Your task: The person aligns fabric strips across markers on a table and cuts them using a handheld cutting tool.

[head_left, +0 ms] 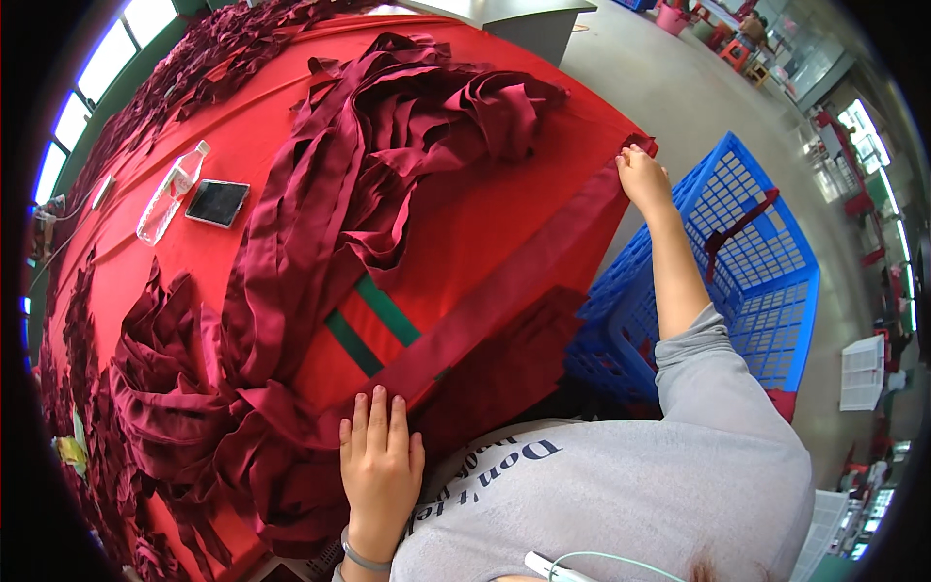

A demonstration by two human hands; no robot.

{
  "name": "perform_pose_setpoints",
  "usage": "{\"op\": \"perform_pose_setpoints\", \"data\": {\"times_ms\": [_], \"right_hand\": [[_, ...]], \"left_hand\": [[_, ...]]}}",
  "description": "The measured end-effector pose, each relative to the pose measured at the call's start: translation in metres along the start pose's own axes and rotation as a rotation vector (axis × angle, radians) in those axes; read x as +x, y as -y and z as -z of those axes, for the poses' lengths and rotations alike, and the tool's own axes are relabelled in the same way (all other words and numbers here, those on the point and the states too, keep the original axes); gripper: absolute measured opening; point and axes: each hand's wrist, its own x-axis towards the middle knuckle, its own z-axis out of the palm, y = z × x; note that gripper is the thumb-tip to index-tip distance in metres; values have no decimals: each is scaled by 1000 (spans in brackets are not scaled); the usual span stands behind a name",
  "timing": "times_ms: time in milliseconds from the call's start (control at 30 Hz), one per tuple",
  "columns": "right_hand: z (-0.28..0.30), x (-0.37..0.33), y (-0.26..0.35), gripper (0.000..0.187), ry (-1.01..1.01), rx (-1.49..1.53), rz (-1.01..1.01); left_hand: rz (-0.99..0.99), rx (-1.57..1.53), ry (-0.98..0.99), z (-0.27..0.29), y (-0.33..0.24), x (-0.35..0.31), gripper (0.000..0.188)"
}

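Observation:
A long maroon fabric strip (524,278) runs along the near edge of the red-covered table. My right hand (644,177) is closed on its far right end at the table's corner, the fingers pinching the cloth. Flat on the strip's left part lies my left hand (380,456), its fingers stretched out and slightly apart. Two dark green bands (386,310) lie on the red cover beside the strip. Beyond them is a large heap of maroon strips (427,126), and another loose pile (184,398) spreads to the left of my left hand. More maroon cloth (504,373) hangs near my body.
A blue plastic basket (776,330) stands on the floor right of the table, a maroon strip over its side. A clear bottle (167,199) and a black phone (217,203) lie at the table's left. A grey cabinet (533,29) stands behind the table.

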Motion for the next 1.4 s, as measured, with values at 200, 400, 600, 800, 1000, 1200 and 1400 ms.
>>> {"op": "perform_pose_setpoints", "data": {"times_ms": [200,400,600,800,1000,1200,1400], "right_hand": [[51,-78,98,29,-9,171,119],[54,-210,162,41,451,794,865],[49,-258,166,40,343,481,1074],[58,-269,164,43,286,339,1146],[46,-264,174,35,377,507,1039],[38,-258,181,33,75,635,783],[46,-272,172,33,385,633,1065]], "left_hand": [[78,-44,-19,2,2,-3,45],[-3,-67,-129,-9,0,12,46],[21,-86,-181,-19,-1,13,51],[29,-52,-255,-31,0,20,52],[15,-32,-285,-31,1,21,53],[9,-47,-281,-32,0,19,55],[52,-197,-321,-38,4,13,58]]}}
